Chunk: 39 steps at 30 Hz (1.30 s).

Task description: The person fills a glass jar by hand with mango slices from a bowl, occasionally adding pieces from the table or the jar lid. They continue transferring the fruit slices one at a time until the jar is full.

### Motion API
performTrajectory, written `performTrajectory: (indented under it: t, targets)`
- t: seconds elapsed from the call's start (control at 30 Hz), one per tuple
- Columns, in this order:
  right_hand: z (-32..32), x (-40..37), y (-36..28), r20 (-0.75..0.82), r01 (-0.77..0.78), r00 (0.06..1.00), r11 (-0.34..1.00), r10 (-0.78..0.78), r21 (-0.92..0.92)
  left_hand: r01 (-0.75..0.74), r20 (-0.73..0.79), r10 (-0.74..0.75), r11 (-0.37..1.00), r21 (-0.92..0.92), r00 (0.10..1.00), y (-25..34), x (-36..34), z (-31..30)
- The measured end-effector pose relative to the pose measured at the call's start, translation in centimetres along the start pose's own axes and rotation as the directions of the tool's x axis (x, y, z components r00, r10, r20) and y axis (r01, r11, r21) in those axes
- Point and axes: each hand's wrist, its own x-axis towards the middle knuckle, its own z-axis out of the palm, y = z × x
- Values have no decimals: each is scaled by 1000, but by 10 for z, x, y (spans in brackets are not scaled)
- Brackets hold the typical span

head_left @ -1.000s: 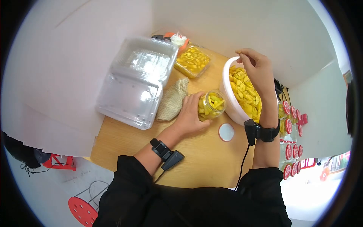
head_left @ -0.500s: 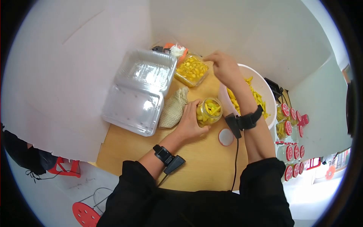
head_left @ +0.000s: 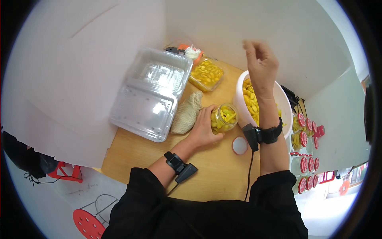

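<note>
My left hand (head_left: pixel 205 128) is wrapped around an open glass jar (head_left: pixel 223 118) filled with yellow-green pickle-like strips. The jar stands on the table, its mouth tipped slightly toward me. Above the far rim of a white bowl (head_left: pixel 240 97), my right hand (head_left: pixel 262 65) is raised with curled fingers; blurred fingertips hide whether anything is between them. More yellow pieces (head_left: pixel 250 101) fill the bowl, partly covered by my right forearm. A round lid (head_left: pixel 240 145) lies near the jar. Beside my left hand is a crumpled pale cloth (head_left: pixel 187 113).
A clear plastic clamshell box (head_left: pixel 145 105) lies unfolded at left. Behind the cloth stands a clear tub (head_left: pixel 207 74) of yellow slices. Several red-lidded jars (head_left: pixel 303 139) line the right side. White panels (head_left: pixel 223 28) enclose the back. A black cable (head_left: pixel 250 175) trails from my right wrist.
My right hand has moved right and up, from beside the tub of slices to above the bowl's far rim. My left hand still holds the jar, and the view has shifted slightly.
</note>
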Motion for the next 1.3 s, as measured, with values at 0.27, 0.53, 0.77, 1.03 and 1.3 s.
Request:
performTrajectory:
  t: [0.27, 0.53, 0.77, 1.03, 1.3]
  targets:
    - [40, -15, 87, 468, -4, 878, 981, 96, -192, 34, 6, -34, 999, -11, 999, 3, 3, -2]
    - [-52, 2, 75, 373, -320, 878, 947, 300, -8, 119, 50, -121, 992, 36, 991, 17, 1, -9]
    - [-143, -50, 117, 317, -468, 806, 866, 500, -176, 204, 109, -204, 979, 10, 973, 18, 1, -9]
    - [-162, -103, 153, 331, -372, 789, 832, 517, -412, 189, 125, -180, 980, -65, 976, 9, 2, -6]
    - [-165, -114, 152, 409, -362, 691, 774, 597, -519, 139, 129, -138, 990, 1, 982, 6, -1, -6]
